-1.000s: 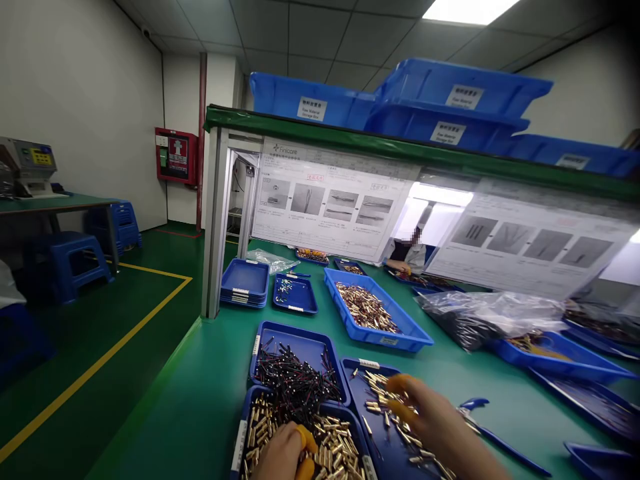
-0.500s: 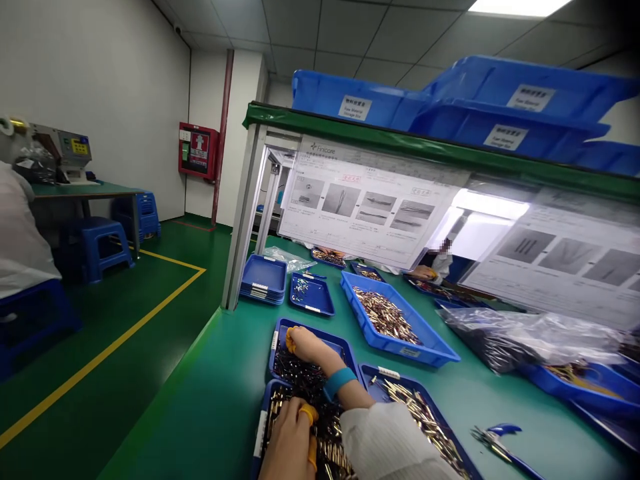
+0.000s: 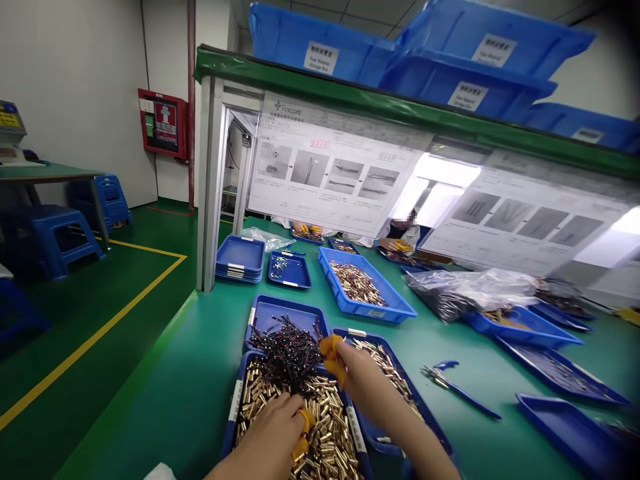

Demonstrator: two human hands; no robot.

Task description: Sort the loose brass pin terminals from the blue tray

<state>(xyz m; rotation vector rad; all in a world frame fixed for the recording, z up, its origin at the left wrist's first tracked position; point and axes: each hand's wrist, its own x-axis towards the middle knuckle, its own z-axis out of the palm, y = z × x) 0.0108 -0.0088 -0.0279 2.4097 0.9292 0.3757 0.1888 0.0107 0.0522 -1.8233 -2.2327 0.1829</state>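
On the green tabletop [image 3: 400, 347], as seen in the head view, a blue near tray [image 3: 232, 410] contains a layer of brass sleeves [image 3: 327, 420]. The left hand [image 3: 275, 427] is over this tray with its fingers bent down among the contents, the fingertips at the front margin of a heap of black leads [image 3: 287, 353]. Yellow covers are fitted on two of its digits; whether they are pressed together or hold a piece cannot be determined. The heap lies across the adjoining rims, partly in the back tray [image 3: 285, 308] and partly over the sleeves. The right hand [image 3: 350, 360], likewise with yellow covers on two digits, is at the right side of the heap, its forearm crossing above the right tray [image 3: 373, 430]. Its grip cannot be confirmed, nor any contact with the leads. Brass-ended pieces [image 3: 383, 360] are spread in the right tray. Pliers [image 3: 445, 380] with blue handles lie to the right of that tray. Beyond the trays is a light blue bin [image 3: 395, 308] of brass-coloured parts; to its left are a small tray [image 3: 300, 277] with a few small pieces and a stack of trays [image 3: 241, 257]. A co-worker [image 3: 403, 233] is present at the far side.
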